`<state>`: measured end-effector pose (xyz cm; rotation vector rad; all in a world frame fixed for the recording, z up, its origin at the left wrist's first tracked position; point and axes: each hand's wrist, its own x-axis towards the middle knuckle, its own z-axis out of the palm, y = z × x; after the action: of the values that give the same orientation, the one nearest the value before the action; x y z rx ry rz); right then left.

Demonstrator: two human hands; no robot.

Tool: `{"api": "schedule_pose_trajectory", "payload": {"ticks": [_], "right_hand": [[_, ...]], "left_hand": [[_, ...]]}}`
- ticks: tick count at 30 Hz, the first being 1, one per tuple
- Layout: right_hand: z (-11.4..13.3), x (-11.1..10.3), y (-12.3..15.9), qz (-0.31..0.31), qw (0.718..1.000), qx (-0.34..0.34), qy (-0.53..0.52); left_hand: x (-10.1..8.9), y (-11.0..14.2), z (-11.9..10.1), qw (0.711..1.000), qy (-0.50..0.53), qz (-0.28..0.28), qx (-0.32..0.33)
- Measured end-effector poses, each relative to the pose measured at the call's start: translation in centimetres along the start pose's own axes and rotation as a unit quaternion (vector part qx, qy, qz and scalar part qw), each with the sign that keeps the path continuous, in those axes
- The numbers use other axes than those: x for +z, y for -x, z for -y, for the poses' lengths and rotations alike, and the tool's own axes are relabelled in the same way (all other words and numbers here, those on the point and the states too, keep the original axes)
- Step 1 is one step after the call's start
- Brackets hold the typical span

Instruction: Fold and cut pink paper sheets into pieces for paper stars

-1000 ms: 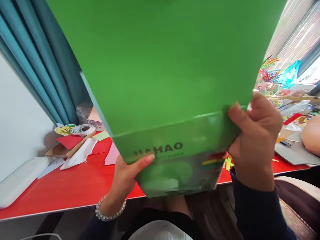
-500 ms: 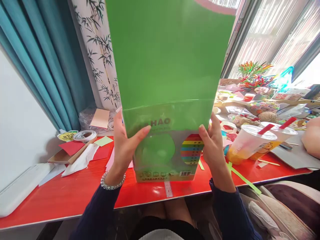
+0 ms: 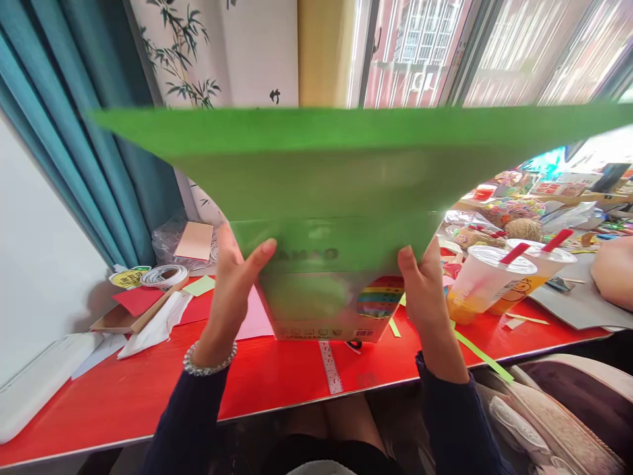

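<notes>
Between both hands stands a pack of coloured paper [image 3: 321, 191], with a green sheet showing through its clear printed sleeve. Its green top edge bends toward me, and the lower end carries lettering, a rainbow-striped circle and a barcode. My left hand [image 3: 228, 290], wearing a beaded bracelet, grips the left edge with the thumb across the front. On the opposite edge my right hand [image 3: 424, 287] is closed, thumb in front; the fingers behind are hidden. A clear ruler [image 3: 330, 368] lies on the red table [image 3: 281, 382] below the pack. Part of a black loop shows beside the ruler.
Two drink cups [image 3: 487, 280] with red straws stand to the right, near a person's arm [image 3: 616, 280]. Green paper strips [image 3: 482, 356] lie by the front edge. At left are a shallow cardboard box [image 3: 116, 323], red paper and a white case [image 3: 44, 386]. A bag [image 3: 539, 409] sits below right.
The pack's top has tipped toward me and come down, uncovering the window behind. Its lower end has shifted away, showing more of the ruler. Both hands keep their grip.
</notes>
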<state>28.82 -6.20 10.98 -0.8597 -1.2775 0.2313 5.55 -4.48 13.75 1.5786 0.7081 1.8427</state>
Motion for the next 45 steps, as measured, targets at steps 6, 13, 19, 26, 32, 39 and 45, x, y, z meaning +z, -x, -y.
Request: {"api": "schedule_pose_trajectory", "payload": {"ticks": [6, 13, 19, 26, 32, 39, 45], "right_hand": [[0.2, 0.7, -0.3, -0.04, 0.998, 0.025, -0.052], [1.2, 1.3, -1.0, -0.065, 0.997, 0.013, -0.044], [1.2, 0.9, -1.2, -0.048, 0.996, 0.018, -0.068], [0.7, 0.7, -1.7, -0.012, 0.998, 0.028, -0.056], [0.9, 0.1, -1.9, -0.01, 0.996, -0.008, -0.083], [-1.0, -0.3, -0.9, -0.007, 0.996, 0.069, -0.06], [-0.8, 0.1, -0.8, -0.027, 0.996, 0.055, -0.066]], "left_hand": [[0.5, 0.0, 0.1, 0.999, -0.018, -0.027, -0.013], [1.3, -0.3, -0.1, 0.999, 0.034, -0.021, -0.002], [2.0, -0.1, -0.1, 0.999, 0.05, -0.009, -0.02], [2.6, -0.3, 0.4, 0.997, 0.056, 0.032, -0.036], [1.0, -1.4, 0.3, 0.998, 0.053, 0.038, -0.008], [-1.0, -0.5, 2.9, 0.994, 0.062, 0.073, -0.045], [-0.8, 0.1, 3.4, 0.998, 0.044, 0.04, -0.024]]}}
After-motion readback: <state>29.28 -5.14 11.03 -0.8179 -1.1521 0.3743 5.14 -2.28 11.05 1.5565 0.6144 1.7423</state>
